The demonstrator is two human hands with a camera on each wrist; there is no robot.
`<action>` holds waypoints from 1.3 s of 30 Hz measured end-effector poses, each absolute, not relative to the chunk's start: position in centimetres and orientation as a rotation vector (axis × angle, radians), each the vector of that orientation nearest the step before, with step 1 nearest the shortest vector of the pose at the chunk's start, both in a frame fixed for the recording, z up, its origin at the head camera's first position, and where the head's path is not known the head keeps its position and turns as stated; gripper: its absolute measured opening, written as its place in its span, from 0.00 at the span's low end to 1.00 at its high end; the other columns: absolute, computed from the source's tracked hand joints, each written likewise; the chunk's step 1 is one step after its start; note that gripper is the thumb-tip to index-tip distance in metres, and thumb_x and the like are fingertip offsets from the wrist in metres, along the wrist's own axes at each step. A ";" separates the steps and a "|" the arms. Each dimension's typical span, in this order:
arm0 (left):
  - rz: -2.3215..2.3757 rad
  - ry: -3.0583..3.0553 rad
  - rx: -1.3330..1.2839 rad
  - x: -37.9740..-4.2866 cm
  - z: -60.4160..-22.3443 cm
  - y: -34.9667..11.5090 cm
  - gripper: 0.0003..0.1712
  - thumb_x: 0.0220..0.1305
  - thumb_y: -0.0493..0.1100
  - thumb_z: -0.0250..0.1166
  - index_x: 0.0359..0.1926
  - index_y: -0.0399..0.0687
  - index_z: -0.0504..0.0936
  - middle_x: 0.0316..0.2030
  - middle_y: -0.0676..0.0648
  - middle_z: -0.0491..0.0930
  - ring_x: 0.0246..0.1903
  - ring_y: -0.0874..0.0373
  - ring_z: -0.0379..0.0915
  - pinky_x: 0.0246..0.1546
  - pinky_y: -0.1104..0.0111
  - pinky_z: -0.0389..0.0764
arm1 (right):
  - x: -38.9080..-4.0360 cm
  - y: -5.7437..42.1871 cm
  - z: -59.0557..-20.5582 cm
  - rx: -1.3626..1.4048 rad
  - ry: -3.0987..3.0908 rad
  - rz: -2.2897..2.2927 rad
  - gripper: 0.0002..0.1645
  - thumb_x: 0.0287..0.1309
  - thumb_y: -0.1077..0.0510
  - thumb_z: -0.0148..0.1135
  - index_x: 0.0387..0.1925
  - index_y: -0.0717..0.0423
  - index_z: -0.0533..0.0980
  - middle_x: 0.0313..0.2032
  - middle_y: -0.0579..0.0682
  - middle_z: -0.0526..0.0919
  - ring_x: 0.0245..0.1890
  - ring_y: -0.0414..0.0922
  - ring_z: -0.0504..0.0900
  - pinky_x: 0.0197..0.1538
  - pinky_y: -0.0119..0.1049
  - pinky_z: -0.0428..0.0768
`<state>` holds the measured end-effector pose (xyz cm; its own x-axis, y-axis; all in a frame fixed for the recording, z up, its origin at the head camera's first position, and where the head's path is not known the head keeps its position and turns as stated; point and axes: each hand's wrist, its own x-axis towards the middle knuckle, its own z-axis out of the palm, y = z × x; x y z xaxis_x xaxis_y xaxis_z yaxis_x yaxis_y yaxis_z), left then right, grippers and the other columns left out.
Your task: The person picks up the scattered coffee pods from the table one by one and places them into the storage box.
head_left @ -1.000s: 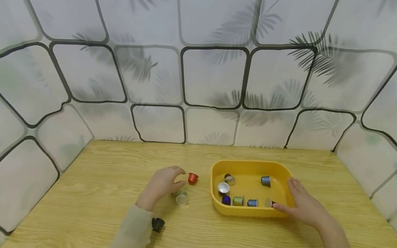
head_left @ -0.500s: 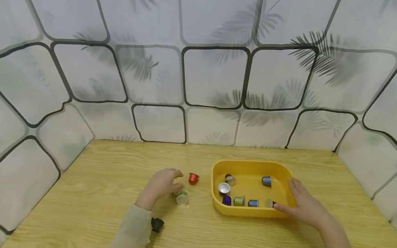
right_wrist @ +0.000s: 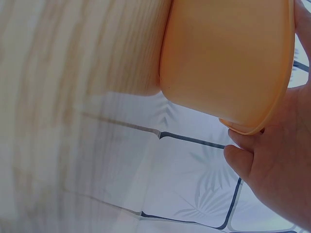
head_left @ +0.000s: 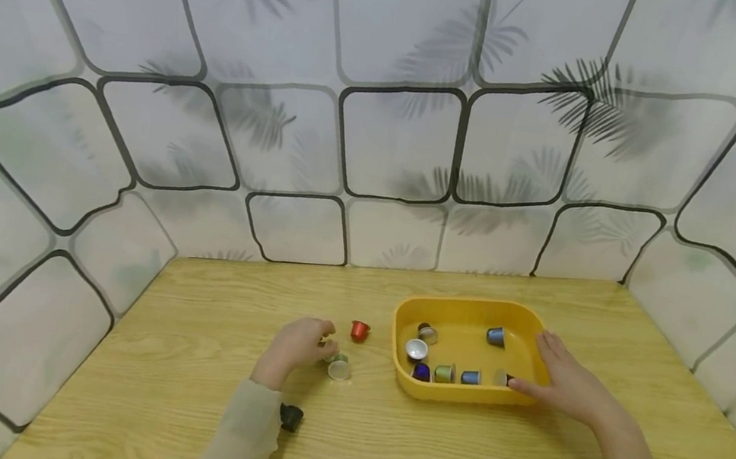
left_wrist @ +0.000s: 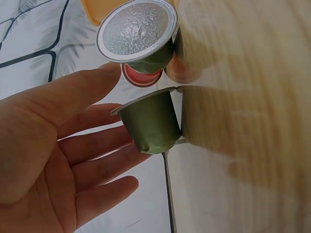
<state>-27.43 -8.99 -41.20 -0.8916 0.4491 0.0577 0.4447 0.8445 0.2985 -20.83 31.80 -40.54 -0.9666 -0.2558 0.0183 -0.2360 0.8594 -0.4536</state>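
My left hand point(head_left: 295, 349) is low over the table, its fingers loosely bent and spread beside two green coffee capsules. In the left wrist view, the thumb and fingers stand around the nearer green capsule point(left_wrist: 151, 124) without closing on it. The other green capsule point(left_wrist: 138, 34) shows its silver lid just past the thumb tip. A red coffee capsule point(head_left: 360, 331) lies beyond them. My right hand point(head_left: 566, 380) holds the right end of a yellow tray point(head_left: 463, 352), thumb over the front rim and fingers along the side.
Inside the tray are several capsules, among them a blue one point(head_left: 496, 336), a dark blue one point(head_left: 422, 372) and one with a white lid point(head_left: 417, 350). A patterned cloth wall point(head_left: 391, 156) encloses the back and sides of the wooden table point(head_left: 437, 452).
My left fingers have drawn slightly back and down near the green capsules. The right hand stays on the tray, and the capsules have not moved noticeably.
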 end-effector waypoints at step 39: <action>0.473 2.961 0.651 -27.1 -41.3 -10.0 0.13 0.51 0.44 0.64 0.34 0.40 0.78 0.28 0.48 0.77 0.26 0.58 0.70 0.30 0.63 0.72 | -20.8 31.7 -40.6 -0.393 2.991 -0.711 0.61 0.47 0.33 0.56 0.62 0.76 0.43 0.62 0.73 0.41 0.60 0.67 0.43 0.55 0.62 0.49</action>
